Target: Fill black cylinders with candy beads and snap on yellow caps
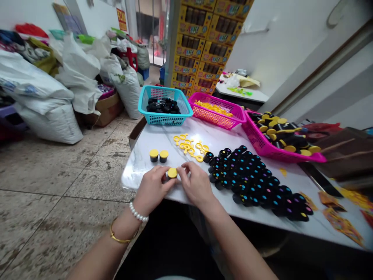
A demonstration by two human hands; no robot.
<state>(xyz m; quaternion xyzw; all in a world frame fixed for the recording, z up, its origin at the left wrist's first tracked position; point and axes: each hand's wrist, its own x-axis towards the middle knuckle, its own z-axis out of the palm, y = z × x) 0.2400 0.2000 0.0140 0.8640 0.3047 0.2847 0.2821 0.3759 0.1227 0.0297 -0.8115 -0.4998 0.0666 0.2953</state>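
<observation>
My left hand (153,188) and my right hand (196,182) meet at the near edge of the white marble table (163,140). Both pinch one small black pot with a yellow cap (172,173) between their fingertips. Two more yellow-capped black pots (159,155) stand upright just beyond my left hand. Loose yellow rings (190,146) lie scattered behind them. To the right of my right hand lies a dense patch of black pots with coloured dots (253,179).
A teal basket of black parts (164,105), a pink basket of yellow parts (217,111) and a pink basket of capped pots (279,138) stand at the back. Yellow cartons (204,42) are stacked behind. White sacks (52,101) fill the floor at left.
</observation>
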